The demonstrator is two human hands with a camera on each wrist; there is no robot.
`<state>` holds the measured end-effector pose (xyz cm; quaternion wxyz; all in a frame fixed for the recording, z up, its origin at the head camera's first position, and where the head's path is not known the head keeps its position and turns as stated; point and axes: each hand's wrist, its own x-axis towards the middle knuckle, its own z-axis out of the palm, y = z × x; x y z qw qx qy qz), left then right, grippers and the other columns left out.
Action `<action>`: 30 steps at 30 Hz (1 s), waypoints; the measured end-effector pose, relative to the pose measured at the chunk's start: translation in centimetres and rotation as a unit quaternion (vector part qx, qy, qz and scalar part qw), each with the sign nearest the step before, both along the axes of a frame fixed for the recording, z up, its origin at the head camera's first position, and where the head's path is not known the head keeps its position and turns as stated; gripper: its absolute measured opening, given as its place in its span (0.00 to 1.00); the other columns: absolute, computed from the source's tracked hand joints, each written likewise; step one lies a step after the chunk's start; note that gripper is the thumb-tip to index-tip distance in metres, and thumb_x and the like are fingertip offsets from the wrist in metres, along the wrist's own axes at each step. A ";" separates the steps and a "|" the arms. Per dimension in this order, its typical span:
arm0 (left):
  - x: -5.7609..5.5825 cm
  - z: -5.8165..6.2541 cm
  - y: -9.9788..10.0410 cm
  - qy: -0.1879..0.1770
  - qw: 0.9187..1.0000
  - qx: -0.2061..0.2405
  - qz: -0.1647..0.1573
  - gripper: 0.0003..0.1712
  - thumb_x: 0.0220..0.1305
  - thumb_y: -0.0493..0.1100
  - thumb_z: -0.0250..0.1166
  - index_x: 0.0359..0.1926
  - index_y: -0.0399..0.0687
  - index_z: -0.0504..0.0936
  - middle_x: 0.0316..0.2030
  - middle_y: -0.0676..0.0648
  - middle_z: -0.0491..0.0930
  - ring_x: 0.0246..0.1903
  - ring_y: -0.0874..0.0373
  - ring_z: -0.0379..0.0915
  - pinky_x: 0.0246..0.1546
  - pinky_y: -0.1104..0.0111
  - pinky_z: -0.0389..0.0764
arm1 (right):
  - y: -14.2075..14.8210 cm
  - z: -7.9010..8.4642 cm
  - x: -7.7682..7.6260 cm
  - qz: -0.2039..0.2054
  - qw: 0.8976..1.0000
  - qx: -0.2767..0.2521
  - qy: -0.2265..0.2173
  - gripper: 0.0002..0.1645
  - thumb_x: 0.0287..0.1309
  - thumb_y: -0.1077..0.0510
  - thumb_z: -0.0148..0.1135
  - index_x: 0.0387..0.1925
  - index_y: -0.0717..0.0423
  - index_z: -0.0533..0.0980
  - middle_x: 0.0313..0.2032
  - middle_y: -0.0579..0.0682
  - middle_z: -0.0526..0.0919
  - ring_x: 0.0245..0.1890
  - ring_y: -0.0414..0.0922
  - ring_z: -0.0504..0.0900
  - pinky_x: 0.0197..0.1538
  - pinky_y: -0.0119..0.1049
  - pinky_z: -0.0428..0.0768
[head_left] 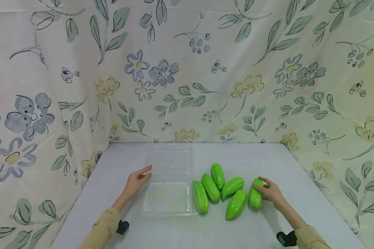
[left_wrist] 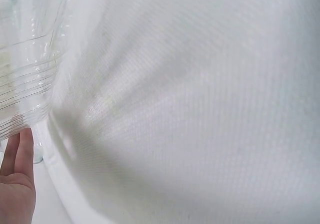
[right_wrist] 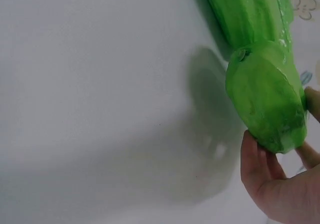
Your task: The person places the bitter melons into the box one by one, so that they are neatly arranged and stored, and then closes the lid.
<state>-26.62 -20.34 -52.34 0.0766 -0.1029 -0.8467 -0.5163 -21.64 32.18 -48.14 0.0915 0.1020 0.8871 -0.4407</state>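
My right hand point(head_left: 272, 193) grips a shiny green ridged gourd point(head_left: 256, 201), the rightmost of several, with thumb and fingers around its upper part. In the right wrist view this gourd point(right_wrist: 267, 99) shows its rounded end toward the camera, and another gourd point(right_wrist: 245, 12) appears beyond it. An opened clear plastic clamshell box point(head_left: 169, 213) lies left of the gourds, its lid half toward the back. At its left edge is my left hand point(head_left: 136, 181), fingers extended and thumb apart from them. The left wrist view shows straight fingers point(left_wrist: 24, 151) right at the clear plastic.
Between box and right hand lie more green gourds point(head_left: 232, 187), one point(head_left: 201, 197) against the box's right edge. A white-covered table point(head_left: 218, 231) carries everything. A flower-patterned cloth point(head_left: 187, 76) hangs behind and along both sides.
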 end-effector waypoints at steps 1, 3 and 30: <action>0.0 0.0 0.0 -0.002 1.000 0.002 0.000 0.23 0.65 0.40 0.62 0.60 0.40 0.75 0.61 0.42 0.74 0.47 0.47 0.81 0.37 0.81 0.76 | 0.0 0.1 0.0 -0.001 1.000 0.000 0.001 0.43 0.65 0.45 0.55 0.69 0.67 0.52 0.63 0.80 0.56 0.58 0.67 0.68 0.42 0.39 0.82; 0.0 0.0 0.0 -0.002 1.000 0.000 -0.001 0.23 0.65 0.41 0.61 0.60 0.40 0.75 0.61 0.41 0.74 0.47 0.47 0.81 0.38 0.81 0.76 | 0.0 0.5 -0.2 -0.002 1.000 -0.001 0.003 0.43 0.65 0.45 0.55 0.70 0.66 0.52 0.63 0.80 0.56 0.59 0.68 0.68 0.44 0.41 0.82; -0.1 -0.1 0.2 -0.002 1.000 -0.006 -0.001 0.24 0.65 0.42 0.61 0.61 0.41 0.74 0.60 0.41 0.74 0.46 0.47 0.81 0.33 0.79 0.75 | -4.0 2.9 -0.8 0.003 0.997 -0.075 0.034 0.43 0.64 0.43 0.56 0.71 0.60 0.54 0.63 0.73 0.61 0.58 0.61 0.71 0.49 0.42 0.81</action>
